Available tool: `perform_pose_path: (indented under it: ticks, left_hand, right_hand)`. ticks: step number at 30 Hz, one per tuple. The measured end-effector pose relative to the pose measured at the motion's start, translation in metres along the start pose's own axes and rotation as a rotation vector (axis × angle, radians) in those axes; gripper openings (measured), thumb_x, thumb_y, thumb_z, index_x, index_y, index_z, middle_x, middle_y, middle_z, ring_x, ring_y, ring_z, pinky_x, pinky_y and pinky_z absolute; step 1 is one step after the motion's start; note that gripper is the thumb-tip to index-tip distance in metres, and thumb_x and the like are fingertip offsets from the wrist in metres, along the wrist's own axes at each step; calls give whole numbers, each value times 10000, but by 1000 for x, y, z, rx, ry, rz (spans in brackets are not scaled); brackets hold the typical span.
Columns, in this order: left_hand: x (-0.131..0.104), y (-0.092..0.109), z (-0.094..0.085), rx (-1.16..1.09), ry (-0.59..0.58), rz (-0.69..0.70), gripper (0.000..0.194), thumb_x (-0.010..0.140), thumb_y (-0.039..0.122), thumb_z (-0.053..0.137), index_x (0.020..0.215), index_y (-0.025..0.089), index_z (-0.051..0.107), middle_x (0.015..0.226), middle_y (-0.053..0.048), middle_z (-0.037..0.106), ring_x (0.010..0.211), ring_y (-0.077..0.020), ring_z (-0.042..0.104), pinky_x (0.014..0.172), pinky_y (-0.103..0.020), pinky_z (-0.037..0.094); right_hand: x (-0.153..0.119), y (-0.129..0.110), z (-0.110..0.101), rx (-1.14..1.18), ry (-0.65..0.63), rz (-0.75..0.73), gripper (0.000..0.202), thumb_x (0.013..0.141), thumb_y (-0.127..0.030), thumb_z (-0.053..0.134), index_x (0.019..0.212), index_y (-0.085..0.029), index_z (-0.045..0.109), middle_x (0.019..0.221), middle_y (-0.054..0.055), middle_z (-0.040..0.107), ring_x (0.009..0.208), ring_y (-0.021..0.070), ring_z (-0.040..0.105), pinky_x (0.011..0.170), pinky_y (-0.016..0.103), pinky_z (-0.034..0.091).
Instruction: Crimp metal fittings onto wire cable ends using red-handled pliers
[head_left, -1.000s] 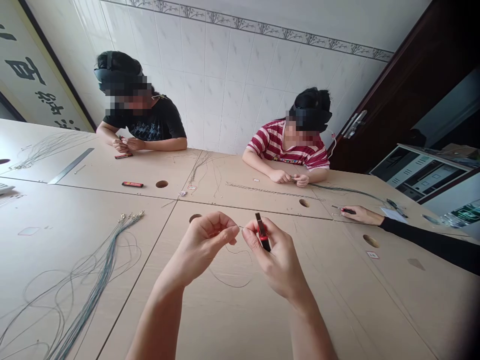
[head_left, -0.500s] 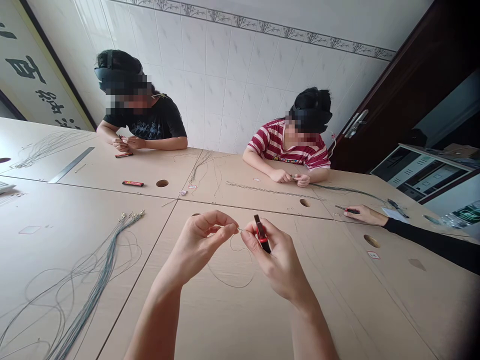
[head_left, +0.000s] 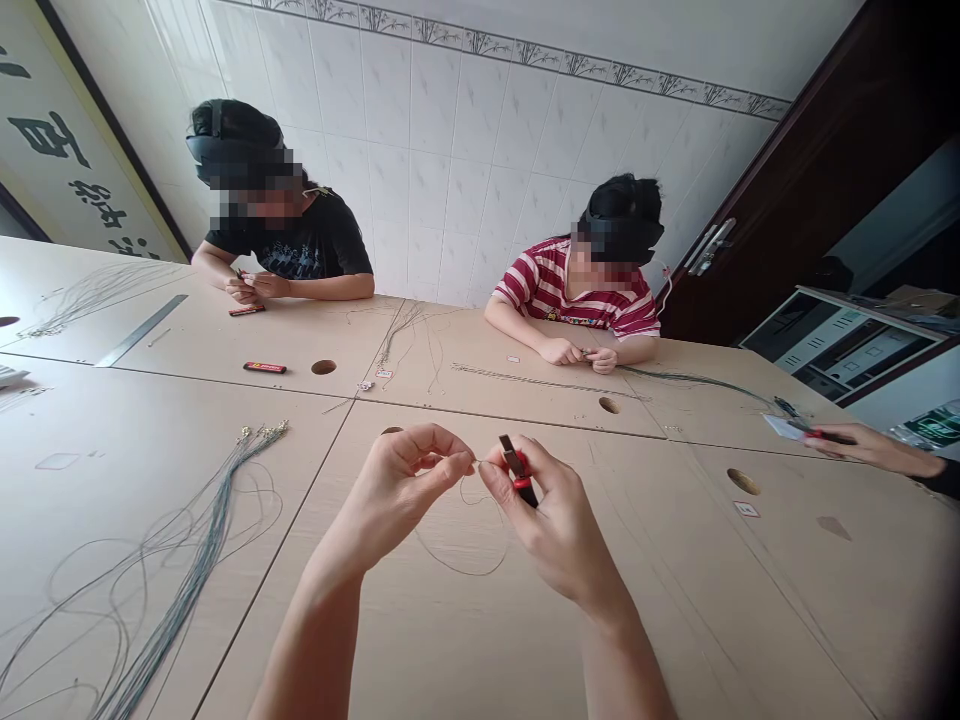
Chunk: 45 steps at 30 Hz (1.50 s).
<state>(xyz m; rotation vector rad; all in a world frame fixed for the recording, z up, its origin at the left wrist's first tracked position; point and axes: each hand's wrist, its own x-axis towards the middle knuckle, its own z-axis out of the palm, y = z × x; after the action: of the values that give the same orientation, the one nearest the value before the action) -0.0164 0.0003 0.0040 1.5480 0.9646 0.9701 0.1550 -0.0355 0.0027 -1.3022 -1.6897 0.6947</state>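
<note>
In the head view, your left grip (head_left: 411, 480) pinches the cord (head_left: 480, 574), its loop drooping below, while your right grip (head_left: 541, 500) clasps the tool (head_left: 514, 457). Looks like fine fingertip work on the cord; the next move calls for steadiness.

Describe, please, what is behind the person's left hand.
Behind the left hand is the tabletop, with a dark sliver of a hole showing past its upper edge. The rest of the hole is covered; whatever else lies behind the hand cannot be seen.
</note>
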Motion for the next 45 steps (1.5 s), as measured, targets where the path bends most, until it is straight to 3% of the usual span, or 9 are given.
perform_pose_path:
  ticks: [9, 23, 32, 37, 45]
  left_hand:
    - [0, 3, 1, -25, 7, -41, 187, 852, 340, 596, 779, 176, 647, 803, -44, 651, 816, -197, 598, 749, -318, 456]
    - [0, 0, 5, -108, 20, -23, 229, 861, 401, 633, 796, 182, 646, 807, -28, 633, 794, -165, 563, 752, -298, 447]
    - [0, -3, -1, -43, 82, 44, 179, 857, 382, 648, 825, 213, 698, 854, -25, 679, 832, -174, 590, 796, -310, 453]
    - [-1, 1, -3, 3, 22, 80, 182, 866, 345, 629, 774, 200, 690, 779, -18, 652, 761, -157, 554, 735, -293, 447]
    - [-1, 2, -4, 38, -4, 101, 176, 873, 296, 603, 772, 178, 685, 769, -24, 663, 755, -154, 568, 784, -304, 456]
  right_hand:
    - [0, 2, 1, -39, -8, -64, 105, 916, -181, 514, 828, -238, 515, 781, -17, 526, 767, 146, 483, 668, 255, 385]
    - [2, 3, 5, 59, 27, 9, 241, 935, -378, 509, 756, -220, 473, 688, -21, 471, 649, 133, 437, 587, 263, 354]
    - [3, 0, 4, 157, -5, 28, 262, 927, -369, 525, 729, -210, 459, 674, -30, 440, 599, 109, 388, 552, 250, 324]
    - [2, -2, 3, 180, -29, 21, 258, 932, -354, 517, 726, -207, 463, 669, -32, 440, 596, 107, 375, 551, 248, 316]
    - [2, 0, 3, 242, -70, 47, 263, 935, -350, 526, 728, -200, 467, 655, -44, 412, 586, 98, 332, 550, 255, 280]
